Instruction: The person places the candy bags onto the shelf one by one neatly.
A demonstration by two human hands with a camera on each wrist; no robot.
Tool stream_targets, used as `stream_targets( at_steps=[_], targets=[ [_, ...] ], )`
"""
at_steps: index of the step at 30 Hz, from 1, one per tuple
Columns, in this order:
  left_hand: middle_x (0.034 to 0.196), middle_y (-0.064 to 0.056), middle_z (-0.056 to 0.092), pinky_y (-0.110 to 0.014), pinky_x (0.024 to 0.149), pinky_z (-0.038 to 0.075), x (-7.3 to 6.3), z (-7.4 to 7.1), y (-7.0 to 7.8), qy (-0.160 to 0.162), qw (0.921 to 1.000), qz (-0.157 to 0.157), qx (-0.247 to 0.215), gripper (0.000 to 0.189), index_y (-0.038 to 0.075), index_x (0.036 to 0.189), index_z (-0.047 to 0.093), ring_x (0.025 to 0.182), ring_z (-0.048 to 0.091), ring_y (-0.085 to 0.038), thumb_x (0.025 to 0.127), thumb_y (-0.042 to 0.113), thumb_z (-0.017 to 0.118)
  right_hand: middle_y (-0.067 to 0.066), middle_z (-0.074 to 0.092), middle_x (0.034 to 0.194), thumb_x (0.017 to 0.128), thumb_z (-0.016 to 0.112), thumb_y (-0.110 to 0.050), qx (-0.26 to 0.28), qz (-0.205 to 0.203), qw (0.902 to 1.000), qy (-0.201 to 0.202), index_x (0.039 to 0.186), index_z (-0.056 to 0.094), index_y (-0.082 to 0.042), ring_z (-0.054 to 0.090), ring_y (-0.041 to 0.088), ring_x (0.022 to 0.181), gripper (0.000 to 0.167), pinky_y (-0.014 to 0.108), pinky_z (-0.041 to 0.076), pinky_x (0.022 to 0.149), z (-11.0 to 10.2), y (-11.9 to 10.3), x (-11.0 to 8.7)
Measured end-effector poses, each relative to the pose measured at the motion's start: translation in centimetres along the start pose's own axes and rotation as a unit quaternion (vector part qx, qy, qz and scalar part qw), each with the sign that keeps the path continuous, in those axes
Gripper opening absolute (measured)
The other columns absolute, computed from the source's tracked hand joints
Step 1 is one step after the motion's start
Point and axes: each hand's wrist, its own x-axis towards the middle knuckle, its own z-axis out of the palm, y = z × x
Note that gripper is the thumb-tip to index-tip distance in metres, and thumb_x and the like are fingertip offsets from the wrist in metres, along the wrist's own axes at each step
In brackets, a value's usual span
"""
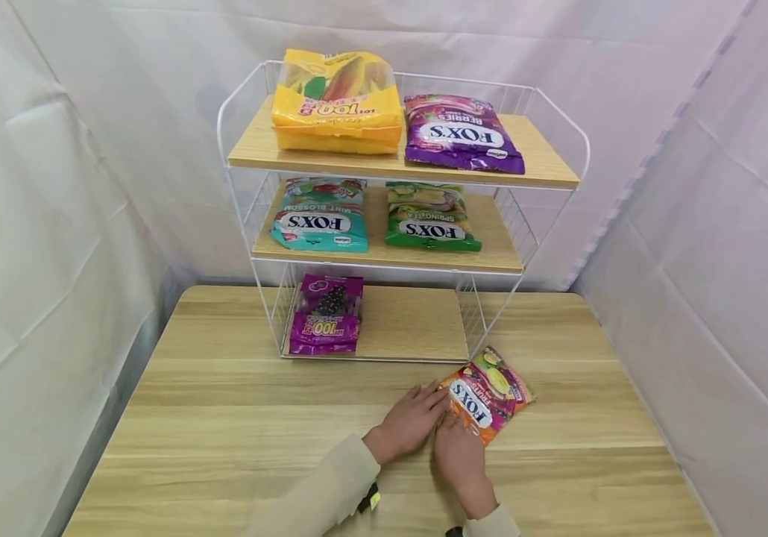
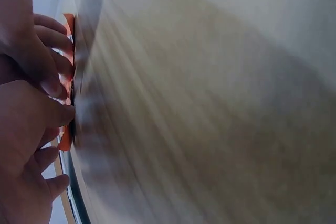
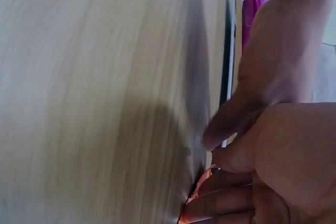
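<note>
A red and orange FOX'S Fruits candy bag (image 1: pixel 488 395) lies flat on the table by the rack's front right corner. My left hand (image 1: pixel 412 419) rests its fingers on the bag's left corner. Beside it, my right hand (image 1: pixel 459 453) touches the bag's near edge. From the left wrist, a thin strip of the orange bag edge (image 2: pixel 68 22) shows by both hands' fingertips. The right wrist view shows my right hand's fingers (image 3: pixel 226 203) over the orange edge. The thumbs lie close to that edge; whether they reach under it is hidden.
A white wire rack has three wooden shelves (image 1: pixel 417 321). On top sit a yellow candy bag (image 1: pixel 337 104) and a purple Berries bag (image 1: pixel 461 134). The middle holds a teal bag (image 1: pixel 323 216) and a green bag (image 1: pixel 429 216); a purple bag (image 1: pixel 326 317) lies at bottom left.
</note>
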Motion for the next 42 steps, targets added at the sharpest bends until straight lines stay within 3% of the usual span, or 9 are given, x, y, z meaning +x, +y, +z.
stream_targets(
  at_steps=[5,11,16,20,24,29,32,36,42],
  targets=[
    [0.148,-0.003,0.041,-0.042,0.11,0.031,0.3,0.0,-0.4,-0.012,0.9995,0.011,0.027,0.041,0.013,0.142,0.048,0.138,0.031,-0.024,0.103,0.025,0.042,0.02,0.064,0.077,0.079,0.064,-0.006,-0.004,-0.025,0.9996,-0.01,0.09,0.065,0.012,0.057,0.03,0.055,0.021,0.041,0.049,0.046,-0.5,-0.6,0.0],
    [0.149,-0.002,0.039,-0.041,0.111,0.03,0.2,-0.3,-0.7,-0.027,0.9978,0.017,0.058,0.041,0.014,0.141,0.048,0.136,0.035,-0.022,0.103,0.027,0.042,0.023,0.065,0.087,0.082,0.063,-0.008,-0.003,0.007,0.9999,0.009,0.094,0.066,0.013,0.061,0.035,0.062,0.025,0.043,0.05,0.044,-0.4,-1.7,-0.3],
    [0.152,0.002,0.034,-0.038,0.113,0.024,0.0,-0.2,-1.1,-0.052,0.9943,0.017,0.092,0.042,0.018,0.144,0.045,0.137,0.033,-0.016,0.102,0.018,0.04,0.029,0.059,0.113,0.09,0.058,-0.012,0.052,0.035,0.9947,-0.081,0.112,0.061,0.014,0.061,0.046,0.094,0.034,0.052,0.055,0.065,-1.1,-1.5,-0.7],
    [0.152,0.005,0.034,-0.038,0.114,0.023,0.1,0.1,-1.4,-0.056,0.9937,0.017,0.095,0.042,0.019,0.143,0.045,0.138,0.032,-0.014,0.102,0.016,0.04,0.024,0.062,0.102,0.093,0.055,-0.015,0.11,0.068,0.981,-0.145,0.112,0.06,0.005,0.063,0.043,0.083,0.027,0.053,0.053,0.057,-2.6,-0.3,-0.4],
    [0.151,0.005,0.034,-0.039,0.114,0.023,0.2,0.4,-1.8,-0.057,0.994,0.017,0.092,0.043,0.02,0.144,0.045,0.138,0.031,-0.013,0.101,0.015,0.04,0.02,0.064,0.085,0.094,0.057,-0.019,0.151,0.097,0.9779,-0.108,0.11,0.063,0.001,0.063,0.039,0.07,0.025,0.051,0.052,0.052,-3.3,1.8,0.7],
    [0.151,0.003,0.035,-0.037,0.113,0.024,0.3,0.5,-2.0,-0.056,0.9936,0.022,0.096,0.044,0.018,0.144,0.044,0.138,0.032,-0.015,0.1,0.014,0.042,0.034,0.055,0.12,0.092,0.06,-0.015,0.166,0.125,0.9779,-0.025,0.123,0.057,0.009,0.054,0.05,0.105,0.039,0.06,0.05,0.077,-2.8,5.3,2.3],
    [0.15,0.002,0.036,-0.035,0.113,0.024,0.2,0.4,-1.8,-0.059,0.9936,0.017,0.095,0.045,0.018,0.144,0.045,0.137,0.033,-0.016,0.099,0.012,0.044,0.036,0.043,0.133,0.091,0.061,-0.013,0.192,0.159,0.9685,0.002,0.126,0.052,0.012,0.042,0.052,0.12,0.044,0.064,0.045,0.084,-1.7,6.9,2.7],
    [0.147,0.001,0.041,-0.033,0.113,0.026,-0.3,0.2,-1.2,-0.062,0.9945,0.018,0.082,0.045,0.016,0.141,0.049,0.135,0.037,-0.016,0.096,0.012,0.048,0.034,0.035,0.137,0.092,0.061,-0.014,0.215,0.196,0.9569,-0.006,0.129,0.047,0.013,0.032,0.048,0.126,0.048,0.065,0.042,0.088,0.2,7.9,1.5],
    [0.143,0.001,0.046,-0.032,0.112,0.027,-0.9,0.1,-0.7,-0.053,0.9961,0.0,0.07,0.04,0.016,0.137,0.054,0.133,0.04,-0.016,0.098,0.014,0.046,0.03,0.034,0.134,0.094,0.06,-0.015,0.219,0.178,0.9593,0.006,0.129,0.047,0.012,0.03,0.044,0.126,0.046,0.062,0.046,0.084,1.9,7.9,0.5]
  ],
)
